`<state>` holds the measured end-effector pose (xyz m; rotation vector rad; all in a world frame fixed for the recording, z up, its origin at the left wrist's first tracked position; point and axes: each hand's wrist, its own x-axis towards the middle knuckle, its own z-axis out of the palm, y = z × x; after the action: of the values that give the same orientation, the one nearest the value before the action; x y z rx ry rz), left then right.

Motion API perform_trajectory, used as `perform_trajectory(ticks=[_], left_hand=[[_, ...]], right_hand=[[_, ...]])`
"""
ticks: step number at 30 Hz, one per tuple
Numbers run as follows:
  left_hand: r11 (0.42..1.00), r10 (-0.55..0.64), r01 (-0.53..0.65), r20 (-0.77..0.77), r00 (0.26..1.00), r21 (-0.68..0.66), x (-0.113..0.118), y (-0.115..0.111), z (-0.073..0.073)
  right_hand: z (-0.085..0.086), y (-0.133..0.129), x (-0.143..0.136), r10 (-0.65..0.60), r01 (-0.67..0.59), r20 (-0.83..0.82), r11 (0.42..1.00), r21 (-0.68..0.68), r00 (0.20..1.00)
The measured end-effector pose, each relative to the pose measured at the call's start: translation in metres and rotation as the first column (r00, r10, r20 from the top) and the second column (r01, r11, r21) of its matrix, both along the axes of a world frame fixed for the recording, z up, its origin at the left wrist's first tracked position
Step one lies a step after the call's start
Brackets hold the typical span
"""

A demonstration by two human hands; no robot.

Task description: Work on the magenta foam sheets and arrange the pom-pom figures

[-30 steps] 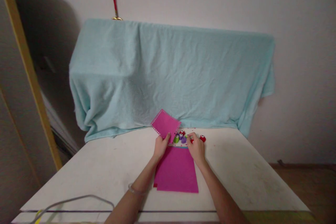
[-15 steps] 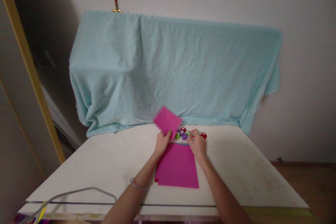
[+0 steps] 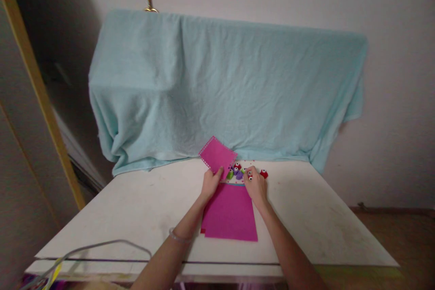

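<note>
Your left hand (image 3: 211, 184) pinches the pink square (image 3: 217, 154) extending beyond its thumb, likely light, pliable and best held near an edge, while your right hand (image 3: 256, 187) curls its fingers, any hold indistinguishable.

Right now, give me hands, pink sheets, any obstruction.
Left hand gripping small pink sheet. Right hand at eyed pieces, grip unclear. Large pink sheet lying between forearms. Possibly in the way: eyed pieces clustered between hands.
</note>
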<state>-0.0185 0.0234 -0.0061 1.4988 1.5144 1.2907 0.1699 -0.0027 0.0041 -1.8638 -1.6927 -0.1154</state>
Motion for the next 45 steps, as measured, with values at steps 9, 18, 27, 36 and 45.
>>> perform_trajectory(ticks=[9, 18, 27, 36, 45], left_hand=[[1.000, -0.003, 0.003, 0.003, 1.000, -0.025, 0.000, 0.002, -0.001], [1.000, -0.011, 0.013, 0.067, 0.998, -0.024, 0.000, -0.002, 0.003], [0.999, -0.037, 0.038, 0.039, 0.999, -0.028, 0.001, 0.001, -0.002], [0.999, -0.047, 0.047, 0.030, 0.998, -0.008, 0.002, 0.002, -0.003], [0.998, -0.054, 0.055, 0.043, 0.998, -0.013, 0.000, 0.004, -0.007]], right_hand=[[0.000, 0.000, 0.001, 0.019, -0.019, -0.020, 1.000, 0.005, 1.000], [-0.001, -0.001, 0.001, 0.066, -0.062, -0.066, 0.996, 0.061, 0.996], [-0.004, 0.003, 0.001, 0.044, -0.043, -0.073, 0.999, 0.025, 0.996], [-0.004, 0.004, 0.002, 0.056, -0.054, -0.081, 0.998, 0.026, 0.995], [-0.007, 0.008, 0.002, 0.149, -0.132, -0.212, 0.987, 0.094, 0.966]])
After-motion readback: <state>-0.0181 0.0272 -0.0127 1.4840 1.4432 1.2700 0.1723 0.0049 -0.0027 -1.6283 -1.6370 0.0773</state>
